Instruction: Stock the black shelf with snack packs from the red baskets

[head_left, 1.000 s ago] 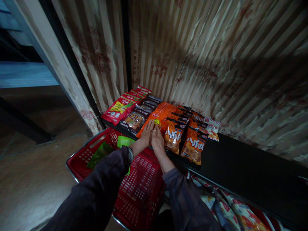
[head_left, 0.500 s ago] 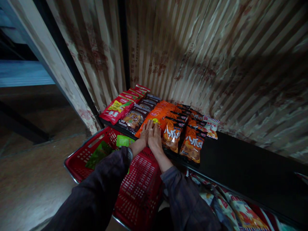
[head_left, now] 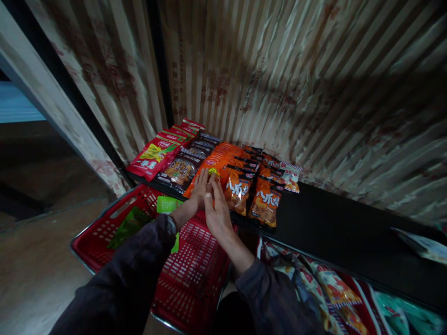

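Observation:
My left hand lies on the front of an orange snack bag, fingers stretched out. Beside it my right hand has its fingers extended, its thumb side close against the left hand, over the lower edge of the orange bags. Neither hand grips anything. To the left are dark bags with a round picture and red bags. Right of the hands stand two rows of orange-brown bags with white lettering.
Below the shelf a red basket holds green packets. More bags fill a lower level at right. A patterned, pleated covering hangs behind, with a dark post at left.
The view has shifted, so the shelf and basket appear further left. My right hand has lifted a little and turned, its fingers slightly more apart; my left hand remains on the orange bag.

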Demonstrator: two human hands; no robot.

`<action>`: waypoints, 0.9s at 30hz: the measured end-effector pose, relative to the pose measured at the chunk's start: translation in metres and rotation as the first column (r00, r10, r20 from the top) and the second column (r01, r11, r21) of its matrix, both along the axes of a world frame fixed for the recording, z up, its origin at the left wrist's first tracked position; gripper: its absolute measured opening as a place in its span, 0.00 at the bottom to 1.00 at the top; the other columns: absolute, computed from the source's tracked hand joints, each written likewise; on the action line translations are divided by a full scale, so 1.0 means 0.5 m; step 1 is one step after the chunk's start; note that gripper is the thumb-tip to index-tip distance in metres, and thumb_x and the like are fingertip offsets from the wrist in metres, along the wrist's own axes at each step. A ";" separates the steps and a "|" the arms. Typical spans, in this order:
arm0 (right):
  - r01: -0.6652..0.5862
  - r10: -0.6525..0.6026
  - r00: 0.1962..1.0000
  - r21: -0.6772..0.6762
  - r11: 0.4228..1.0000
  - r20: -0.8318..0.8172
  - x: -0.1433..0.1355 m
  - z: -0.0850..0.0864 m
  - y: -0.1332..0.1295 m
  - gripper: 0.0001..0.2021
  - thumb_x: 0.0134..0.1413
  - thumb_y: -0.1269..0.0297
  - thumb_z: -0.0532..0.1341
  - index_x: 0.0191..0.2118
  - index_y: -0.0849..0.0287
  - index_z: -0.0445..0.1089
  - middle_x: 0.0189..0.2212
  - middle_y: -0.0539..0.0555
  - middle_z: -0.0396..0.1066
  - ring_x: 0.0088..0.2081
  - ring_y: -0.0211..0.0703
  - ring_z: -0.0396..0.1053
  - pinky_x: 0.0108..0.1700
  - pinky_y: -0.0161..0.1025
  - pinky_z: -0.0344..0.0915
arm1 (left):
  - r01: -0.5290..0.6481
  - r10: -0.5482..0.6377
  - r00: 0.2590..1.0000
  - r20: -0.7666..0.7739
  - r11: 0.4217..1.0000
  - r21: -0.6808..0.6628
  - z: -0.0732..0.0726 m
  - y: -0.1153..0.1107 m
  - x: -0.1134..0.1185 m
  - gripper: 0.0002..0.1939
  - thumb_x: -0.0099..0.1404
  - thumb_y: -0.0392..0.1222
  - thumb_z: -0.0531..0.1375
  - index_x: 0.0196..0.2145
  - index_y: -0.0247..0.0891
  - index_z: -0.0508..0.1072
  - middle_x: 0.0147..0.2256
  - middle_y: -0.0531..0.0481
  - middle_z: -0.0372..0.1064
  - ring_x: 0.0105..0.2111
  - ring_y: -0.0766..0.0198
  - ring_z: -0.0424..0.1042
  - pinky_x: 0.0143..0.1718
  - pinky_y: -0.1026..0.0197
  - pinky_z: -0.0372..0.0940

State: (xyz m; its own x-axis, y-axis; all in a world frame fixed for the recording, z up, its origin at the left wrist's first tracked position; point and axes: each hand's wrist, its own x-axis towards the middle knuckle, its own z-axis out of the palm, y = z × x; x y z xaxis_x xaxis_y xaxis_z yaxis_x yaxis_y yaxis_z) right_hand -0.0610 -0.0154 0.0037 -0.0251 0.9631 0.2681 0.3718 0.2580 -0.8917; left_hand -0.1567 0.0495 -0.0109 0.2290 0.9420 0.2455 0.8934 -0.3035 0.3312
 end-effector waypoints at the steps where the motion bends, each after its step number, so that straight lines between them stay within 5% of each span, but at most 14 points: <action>1: 0.008 -0.008 1.000 0.005 1.000 -0.002 0.012 0.006 -0.014 0.30 0.65 0.51 0.46 0.66 0.62 0.58 0.67 0.59 0.54 0.69 0.48 0.49 0.69 0.53 0.46 | -0.009 0.009 1.000 0.014 1.000 -0.011 0.006 0.007 0.009 0.25 0.70 0.36 0.48 0.63 0.35 0.61 0.64 0.38 0.57 0.67 0.55 0.51 0.65 0.49 0.52; 4: 0.025 -0.025 1.000 0.037 0.999 -0.013 0.059 0.020 -0.058 0.28 0.65 0.51 0.47 0.65 0.60 0.60 0.66 0.58 0.58 0.68 0.46 0.52 0.69 0.52 0.48 | -0.065 0.056 0.989 0.136 0.996 0.063 0.037 0.003 0.040 0.23 0.67 0.33 0.48 0.58 0.28 0.66 0.64 0.35 0.58 0.66 0.54 0.54 0.66 0.52 0.53; 7: 0.042 -0.041 0.999 0.052 0.998 -0.019 0.119 0.027 -0.104 0.27 0.65 0.52 0.49 0.64 0.59 0.61 0.65 0.58 0.59 0.67 0.47 0.55 0.68 0.52 0.51 | -0.026 -0.050 0.960 0.276 0.964 0.264 0.077 -0.040 0.078 0.19 0.68 0.32 0.46 0.50 0.33 0.72 0.59 0.40 0.65 0.59 0.58 0.64 0.63 0.53 0.59; 12: 0.146 -0.145 0.988 0.024 0.989 -0.050 0.239 0.015 -0.186 0.25 0.64 0.53 0.53 0.63 0.56 0.62 0.64 0.58 0.62 0.65 0.49 0.58 0.67 0.54 0.54 | 0.321 -0.445 0.821 0.359 0.878 0.356 0.136 -0.158 0.166 0.19 0.70 0.33 0.45 0.48 0.37 0.73 0.49 0.44 0.73 0.52 0.62 0.71 0.56 0.56 0.67; 15: 0.255 -0.256 0.965 -0.022 0.967 -0.058 0.323 -0.004 -0.232 0.22 0.63 0.52 0.54 0.59 0.53 0.66 0.58 0.58 0.69 0.60 0.50 0.66 0.62 0.54 0.62 | 0.604 -0.627 0.706 0.330 0.776 0.184 0.150 -0.221 0.237 0.18 0.69 0.33 0.47 0.48 0.39 0.73 0.48 0.47 0.74 0.50 0.64 0.72 0.54 0.60 0.68; 18: 0.360 -0.362 0.930 -0.041 0.932 -0.064 0.412 -0.023 -0.273 0.22 0.61 0.52 0.56 0.57 0.53 0.67 0.57 0.59 0.70 0.58 0.51 0.67 0.62 0.54 0.61 | 0.710 -0.680 0.703 0.207 0.687 -0.154 0.141 -0.273 0.313 0.16 0.68 0.36 0.50 0.50 0.37 0.71 0.49 0.44 0.73 0.50 0.59 0.73 0.52 0.58 0.68; 21: 0.439 -0.443 0.891 -0.059 0.897 -0.100 0.499 -0.046 -0.300 0.21 0.60 0.52 0.57 0.54 0.56 0.69 0.54 0.61 0.72 0.56 0.51 0.69 0.61 0.55 0.61 | 0.566 -0.628 0.779 0.007 0.697 -0.440 0.114 -0.319 0.380 0.17 0.68 0.39 0.51 0.51 0.32 0.71 0.49 0.38 0.73 0.48 0.51 0.75 0.49 0.51 0.70; 27: 0.462 -0.482 0.873 -0.186 0.867 -0.078 0.626 -0.097 -0.301 0.19 0.53 0.46 0.60 0.39 0.56 0.76 0.39 0.61 0.79 0.45 0.56 0.76 0.54 0.57 0.67 | 0.373 -0.459 0.885 -0.077 0.799 -0.471 0.034 -0.343 0.466 0.32 0.63 0.48 0.59 0.62 0.33 0.61 0.61 0.35 0.60 0.60 0.43 0.62 0.58 0.47 0.63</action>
State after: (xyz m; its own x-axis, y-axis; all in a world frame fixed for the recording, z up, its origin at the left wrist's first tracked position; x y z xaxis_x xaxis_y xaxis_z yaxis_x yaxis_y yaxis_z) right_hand 0.2518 -0.1660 -0.0448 0.4649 0.8813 0.0854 0.3038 -0.0682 -0.9503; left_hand 0.0764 -0.1221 0.0061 0.6226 0.7431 -0.2455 0.7695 -0.5241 0.3650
